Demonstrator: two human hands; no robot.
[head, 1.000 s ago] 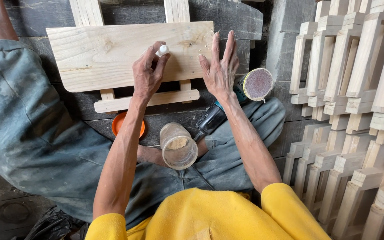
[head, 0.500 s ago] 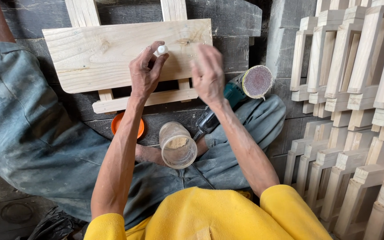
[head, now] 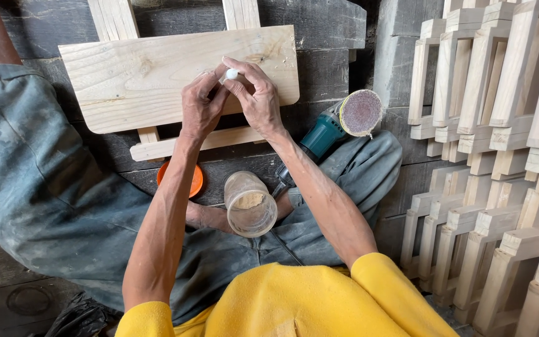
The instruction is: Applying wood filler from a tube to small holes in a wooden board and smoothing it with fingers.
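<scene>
While both hands pinch a small white bottle, sawdust sits inside the plastic jar.

Woodworking workshop, stacked raw wooden frames, power sander, plank floor

Soft, even daylight, sharp focus, faint shadows, slight wide-angle edge distortion.

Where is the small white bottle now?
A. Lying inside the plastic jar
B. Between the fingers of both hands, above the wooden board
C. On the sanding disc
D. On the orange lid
B: the white bottle sits pinched between the left hand and right hand, over the board, away from the jar.
</scene>
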